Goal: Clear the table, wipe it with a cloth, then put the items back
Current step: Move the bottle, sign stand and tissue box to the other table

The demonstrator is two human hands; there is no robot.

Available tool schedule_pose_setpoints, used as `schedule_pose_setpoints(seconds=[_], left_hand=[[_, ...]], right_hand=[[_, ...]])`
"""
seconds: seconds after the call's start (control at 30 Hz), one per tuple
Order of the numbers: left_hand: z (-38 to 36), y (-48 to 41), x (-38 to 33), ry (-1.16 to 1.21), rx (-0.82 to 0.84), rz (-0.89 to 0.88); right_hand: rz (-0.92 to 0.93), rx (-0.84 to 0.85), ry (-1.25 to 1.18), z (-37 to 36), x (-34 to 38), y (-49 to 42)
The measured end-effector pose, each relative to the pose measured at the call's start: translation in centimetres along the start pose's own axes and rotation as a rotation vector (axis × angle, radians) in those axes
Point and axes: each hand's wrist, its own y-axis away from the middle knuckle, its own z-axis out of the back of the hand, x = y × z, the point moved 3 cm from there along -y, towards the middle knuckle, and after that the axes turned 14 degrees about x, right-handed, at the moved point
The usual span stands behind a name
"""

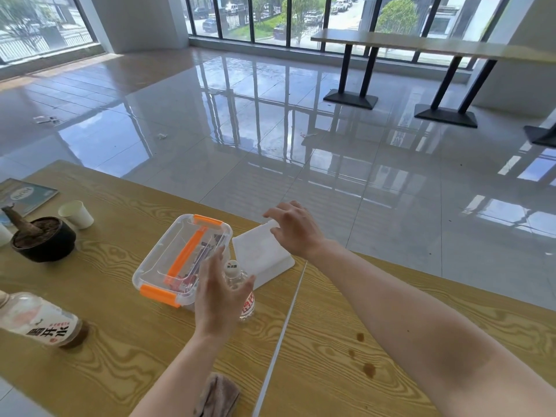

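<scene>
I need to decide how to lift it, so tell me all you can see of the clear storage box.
The storage box looks like clear plastic, rectangular, lid on, with orange latches at both short ends and an orange handle across the lid. Reddish items show inside. It sits flat on the wooden table, beside a white pad and small water bottle.

bright daylight comes through the windows (270, 19) beyond the table (331, 341), leaving glare streaks on the glossy floor (270, 115). edges bow from wide-angle distortion; focus is slightly soft.

The left hand (217, 299) hides part of the small bottle (240, 284); the cloth (218, 397) is cut off below.
</scene>
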Motion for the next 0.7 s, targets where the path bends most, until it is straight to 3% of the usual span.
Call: schedule_pose_setpoints(seconds=[0.3,0.7], left_hand=[[1.8,1.0,-3.8,-0.438,-0.023,-0.245],[-2.5,3.9,-8.7,-0.633,0.11,-0.393]], right_hand=[[-0.095,-0.023,-0.067,1.2,-0.4,5.0],[-0.2,-0.1,-0.078,2.4,-2.4,15.1]])
